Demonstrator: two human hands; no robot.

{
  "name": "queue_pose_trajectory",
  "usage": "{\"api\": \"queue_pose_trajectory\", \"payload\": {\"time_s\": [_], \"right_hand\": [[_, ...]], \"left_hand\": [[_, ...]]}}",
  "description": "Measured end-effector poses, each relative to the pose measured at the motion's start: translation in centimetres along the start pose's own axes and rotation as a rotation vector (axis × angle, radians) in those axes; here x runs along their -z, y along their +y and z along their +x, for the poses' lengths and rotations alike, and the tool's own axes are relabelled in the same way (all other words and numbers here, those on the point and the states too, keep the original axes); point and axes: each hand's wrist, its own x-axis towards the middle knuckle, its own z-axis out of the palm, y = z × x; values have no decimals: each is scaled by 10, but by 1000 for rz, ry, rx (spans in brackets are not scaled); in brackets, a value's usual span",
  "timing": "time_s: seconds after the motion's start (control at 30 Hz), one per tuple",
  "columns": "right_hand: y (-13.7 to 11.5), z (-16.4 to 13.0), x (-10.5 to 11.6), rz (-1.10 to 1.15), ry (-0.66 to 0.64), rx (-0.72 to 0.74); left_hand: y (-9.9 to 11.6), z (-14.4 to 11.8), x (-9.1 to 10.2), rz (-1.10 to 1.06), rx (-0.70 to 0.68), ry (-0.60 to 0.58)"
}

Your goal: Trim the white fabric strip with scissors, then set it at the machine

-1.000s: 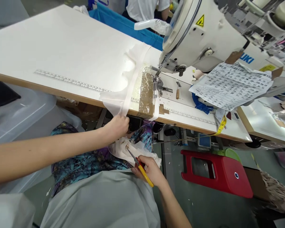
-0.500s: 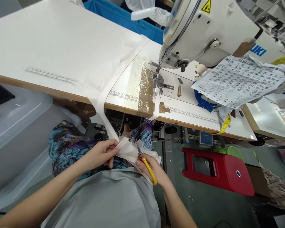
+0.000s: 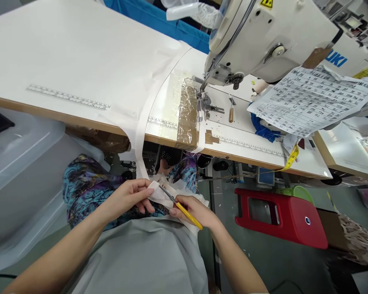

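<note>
Light bright and pale, seemingly from above; my table [image 3: 79,53] runs near white, and the white cloth [image 3: 140,139] half melts into it. Hard glints on the brown tape [image 3: 187,110]; a shine on the neighbouring table [image 3: 349,136]. Below the table edge it turns dim, the floor [image 3: 233,261] murky toward the lower right. My left hand [image 3: 130,199], right hand [image 3: 196,209] and the scissors [image 3: 188,214] read fairly clear. Writing on the paper sheet [image 3: 313,102] smears. Wide lens: my forearms [image 3: 58,253] stretch toward the bottom.
</note>
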Motion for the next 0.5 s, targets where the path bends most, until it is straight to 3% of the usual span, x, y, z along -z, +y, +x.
{"api": "queue_pose_trajectory", "payload": {"time_s": [0.3,0.5], "right_hand": [[-4,9,5,31,-100,43],[-8,8,3,-227,29,27]], "left_hand": [[-8,1,2,-92,49,43],[-15,3,4,-114,21,54]]}}
